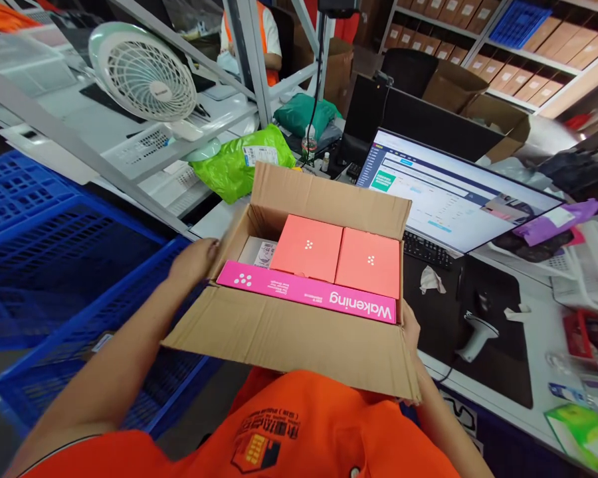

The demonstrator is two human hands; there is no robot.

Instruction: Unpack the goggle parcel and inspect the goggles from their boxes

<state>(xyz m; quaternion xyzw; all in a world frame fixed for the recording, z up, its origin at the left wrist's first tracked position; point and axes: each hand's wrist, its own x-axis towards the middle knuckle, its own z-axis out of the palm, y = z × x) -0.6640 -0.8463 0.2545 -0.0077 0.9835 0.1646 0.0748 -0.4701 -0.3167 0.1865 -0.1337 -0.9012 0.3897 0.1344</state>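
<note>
Both forearms reach forward, one along each side of an open brown cardboard carton (289, 328), held before the torso beside the near edge of the white counter (544, 375). The left hand (192, 263) grips the carton's left wall, fingers mostly hidden; the right hand (411, 326) clasps the right wall, fingers partly hidden too. Inside, a long magenta cardboard box (309, 294) lies along the near wall, two square coral cardboard boxes (306, 255) beyond it towards the far right corner.

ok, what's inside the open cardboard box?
Two coral boxes, a pink "Wakening" box along the near side, and a pale labelled item at the left, partly hidden. Anything beneath them is covered.
</note>
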